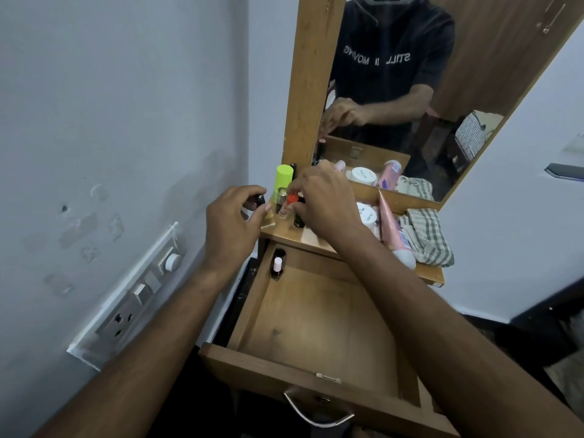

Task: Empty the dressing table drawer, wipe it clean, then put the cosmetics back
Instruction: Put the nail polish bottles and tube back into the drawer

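One bottle (pixel 277 264) remains in the drawer (pixel 319 327), upright in the far left corner; the rest of the drawer floor shows bare wood, so I judge emptying nearly done, wiping not yet begun; my left hand (pixel 232 222) curls round a small dark bottle (pixel 259 200), held just beside the worktop (pixel 286 233) edge; my right hand (pixel 322 200) reaches over the cluster at the worktop's left end, fingers pinching a red-capped vial (pixel 290 202) among the standing items; green tube (pixel 283 178) stands upright behind it; items are packed upright against the mirror (pixel 395 99) frame, presumably to save space; white jar (pixel 366 214), pink tube (pixel 393 229) and checked cloth (pixel 426 235) lie to the right, cloth near for the wipe; both hands are above and beyond the drawer, the remaining bottle below and between them, touching neither.
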`<state>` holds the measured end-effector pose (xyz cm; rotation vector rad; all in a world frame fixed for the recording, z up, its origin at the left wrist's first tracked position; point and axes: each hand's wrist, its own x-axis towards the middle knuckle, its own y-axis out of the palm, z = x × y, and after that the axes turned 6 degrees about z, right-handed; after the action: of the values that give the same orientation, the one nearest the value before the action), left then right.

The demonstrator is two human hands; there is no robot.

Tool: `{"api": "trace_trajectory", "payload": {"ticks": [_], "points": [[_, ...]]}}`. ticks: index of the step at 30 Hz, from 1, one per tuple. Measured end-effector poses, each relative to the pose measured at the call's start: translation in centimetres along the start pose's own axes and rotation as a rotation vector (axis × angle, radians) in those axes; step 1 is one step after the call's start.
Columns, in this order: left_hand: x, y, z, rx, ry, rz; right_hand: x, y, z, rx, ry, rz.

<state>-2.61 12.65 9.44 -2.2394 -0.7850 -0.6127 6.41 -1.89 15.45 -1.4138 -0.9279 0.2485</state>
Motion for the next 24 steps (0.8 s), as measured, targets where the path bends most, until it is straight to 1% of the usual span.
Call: {"api": "trace_trajectory", "payload": {"ticks": [2,5,9,11,14,19,24], "points": [[-1.3,-0.4,-0.5,-0.032,-0.033,0.017,-0.1,-0.5,0.1,0.006,0.005,0.0],[-3.6,-0.6,-0.9,-0.075,-0.082,0.094,-1.2,-1.4,0.0,0.084,0.038,-0.015],[-5.8,-0.2,-0.8,-0.102,-0.169,0.193,-4.8,-2.1,-0.3,0.322,0.152,-0.047],[-6.4,0.1,-0.5,-0.069,-0.174,0.242,-7.1,-1.5,-0.6,0.466,0.219,-0.014],[-6.7,0.6,0.0,-0.037,-0.171,0.287,-9.9,0.3,-1.0,0.642,0.329,0.094],[-6.7,1.6,0.5,0.039,-0.151,0.335,-11.9,4.3,-0.9,0.696,0.427,0.214],[-6.9,2.3,0.5,0.099,-0.161,0.364,-11.7,7.9,0.4,0.768,0.551,0.237]]}}
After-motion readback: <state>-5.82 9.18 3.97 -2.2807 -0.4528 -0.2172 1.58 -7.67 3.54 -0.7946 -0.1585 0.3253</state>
